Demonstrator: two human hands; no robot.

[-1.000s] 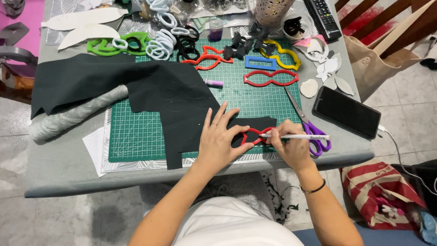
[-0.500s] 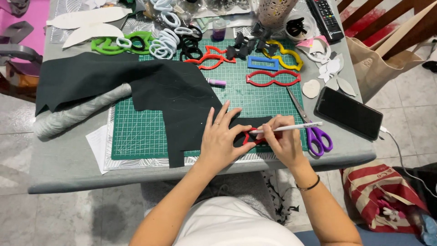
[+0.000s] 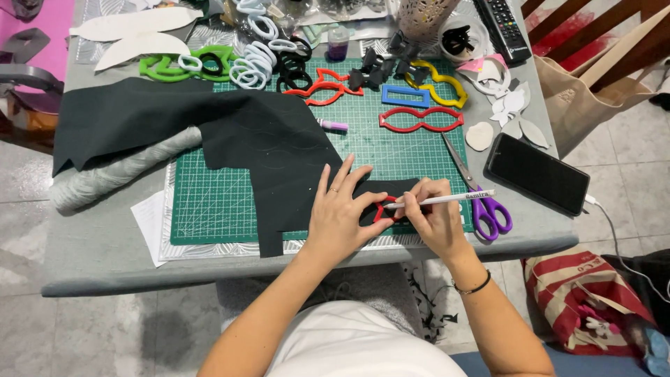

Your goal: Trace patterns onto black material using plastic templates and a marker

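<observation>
Currently pressed flat, fingers spread, on a small red template [image 3: 383, 209] lying on black felt [image 3: 272, 150]: left hand [image 3: 342, 213], open and gripping nothing. Right hand [image 3: 433, 220] closed around a white pencil [image 3: 447, 200], tip set against the template's inner edge, shaft angled up and to the right. Template mostly hidden beneath both hands; only a short red arc visible between thumbs. Felt sheet draped over the left half of a green cutting mat [image 3: 391, 150], its lower tab reaching the mat's near edge, close to the front rim of the grey table [image 3: 105, 251].

Purple-handled scissors [image 3: 481, 195] just right of the pencil hand, blades pointing away, handles near the table edge. Black phone [image 3: 537, 173] further right, face up, cable attached. Red figure-eight template [image 3: 421, 119], blue rectangular frame [image 3: 405, 96] and yellow template [image 3: 447, 87] arranged on the far part of the mat, well apart from the hands. Rolled grey fabric [image 3: 118, 174] at the left, partly under the felt.
</observation>
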